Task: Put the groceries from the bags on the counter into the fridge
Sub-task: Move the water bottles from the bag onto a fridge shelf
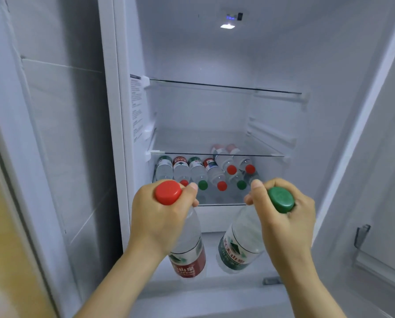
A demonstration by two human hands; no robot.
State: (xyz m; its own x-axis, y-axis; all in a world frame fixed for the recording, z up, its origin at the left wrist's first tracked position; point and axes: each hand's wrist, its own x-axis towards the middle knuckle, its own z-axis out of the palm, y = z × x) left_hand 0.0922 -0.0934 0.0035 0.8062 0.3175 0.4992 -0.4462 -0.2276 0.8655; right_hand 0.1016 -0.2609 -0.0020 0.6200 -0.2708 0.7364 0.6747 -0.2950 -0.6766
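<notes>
I stand before the open fridge (215, 53). My left hand (155, 216) grips the neck of a water bottle with a red cap and red label (188, 260). My right hand (286, 219) grips the neck of a water bottle with a green cap and green label (235, 251). Both bottles hang downward in front of the fridge's lower part. Several water bottles with red and green caps (205, 173) lie on their sides on the lower glass shelf (217, 204), caps toward me, just beyond my hands.
An upper glass shelf (226, 86) holds nothing. The middle glass shelf (215, 154) sits right above the lying bottles. The open left door (54, 134) and the right door (375, 203) with a bin flank the fridge.
</notes>
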